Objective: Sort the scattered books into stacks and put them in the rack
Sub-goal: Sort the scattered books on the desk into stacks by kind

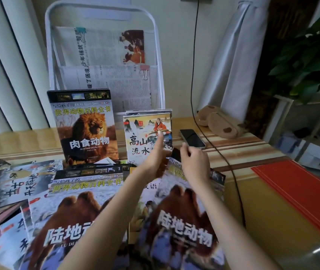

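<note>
A white wire rack [159, 55] stands at the back with clipped newspapers in its upper tiers. A lion-cover book [86, 127] and a stack of small picture books [145, 133] stand upright in its bottom tier. Two camel-cover books [63, 217] [184, 221] and several others [12, 182] lie scattered on the table in front. My left hand [154, 154] is raised with straight fingers, its fingertips in front of the small stack's cover. My right hand [193, 160] hovers beside it with loosely curled fingers, holding nothing.
A phone [192, 138] lies right of the rack, with a black cable [209, 137] running past it. A brown plush toy [219, 121] sits behind. Red folders [299, 195] lie at the table's right. A potted plant [311, 61] stands at far right.
</note>
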Action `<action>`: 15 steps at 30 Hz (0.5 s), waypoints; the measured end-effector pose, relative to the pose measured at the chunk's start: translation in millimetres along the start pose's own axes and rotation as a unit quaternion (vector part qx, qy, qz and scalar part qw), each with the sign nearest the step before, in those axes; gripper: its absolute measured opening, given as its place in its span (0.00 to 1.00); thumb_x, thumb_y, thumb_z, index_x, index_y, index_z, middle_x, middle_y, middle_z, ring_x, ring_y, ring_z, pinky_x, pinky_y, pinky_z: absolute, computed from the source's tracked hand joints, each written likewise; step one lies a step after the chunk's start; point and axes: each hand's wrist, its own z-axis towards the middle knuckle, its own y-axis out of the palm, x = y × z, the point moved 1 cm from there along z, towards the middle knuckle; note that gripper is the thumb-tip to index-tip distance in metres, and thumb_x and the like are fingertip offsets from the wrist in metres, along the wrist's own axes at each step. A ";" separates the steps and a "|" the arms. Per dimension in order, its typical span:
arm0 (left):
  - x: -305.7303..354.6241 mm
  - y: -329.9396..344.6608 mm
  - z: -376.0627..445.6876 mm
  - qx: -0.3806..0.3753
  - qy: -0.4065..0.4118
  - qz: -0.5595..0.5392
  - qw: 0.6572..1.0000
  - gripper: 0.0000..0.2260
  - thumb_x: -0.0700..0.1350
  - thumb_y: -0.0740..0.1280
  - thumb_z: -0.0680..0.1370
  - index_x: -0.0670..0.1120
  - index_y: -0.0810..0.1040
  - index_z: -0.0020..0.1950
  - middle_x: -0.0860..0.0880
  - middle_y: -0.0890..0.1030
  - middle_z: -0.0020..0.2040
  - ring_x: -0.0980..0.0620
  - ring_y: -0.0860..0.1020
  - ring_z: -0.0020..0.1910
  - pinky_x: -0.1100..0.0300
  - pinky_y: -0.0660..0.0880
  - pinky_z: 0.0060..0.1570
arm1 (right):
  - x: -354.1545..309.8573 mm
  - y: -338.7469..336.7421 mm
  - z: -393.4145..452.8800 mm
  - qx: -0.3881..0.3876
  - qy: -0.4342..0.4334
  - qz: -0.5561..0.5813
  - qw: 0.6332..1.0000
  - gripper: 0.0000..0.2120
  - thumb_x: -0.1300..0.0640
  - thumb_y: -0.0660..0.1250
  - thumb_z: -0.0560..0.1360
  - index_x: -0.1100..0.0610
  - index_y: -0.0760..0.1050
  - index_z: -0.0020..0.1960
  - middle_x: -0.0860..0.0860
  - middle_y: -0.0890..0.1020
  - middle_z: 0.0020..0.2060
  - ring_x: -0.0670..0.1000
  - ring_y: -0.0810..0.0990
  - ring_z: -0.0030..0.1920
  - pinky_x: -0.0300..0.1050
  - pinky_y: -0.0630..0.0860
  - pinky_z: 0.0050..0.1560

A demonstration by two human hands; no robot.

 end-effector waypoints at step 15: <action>36.2 -165.4 -99.8 0.422 0.281 0.038 0.861 0.12 0.48 0.71 0.74 0.45 0.74 0.51 0.40 0.81 0.48 0.47 0.78 0.41 0.51 0.76 0.42 | -103.2 53.2 8.3 -0.192 -0.036 0.206 0.959 0.25 0.53 0.70 0.74 0.61 0.67 0.67 0.52 0.79 0.46 0.51 0.79 0.41 0.39 0.71 0.39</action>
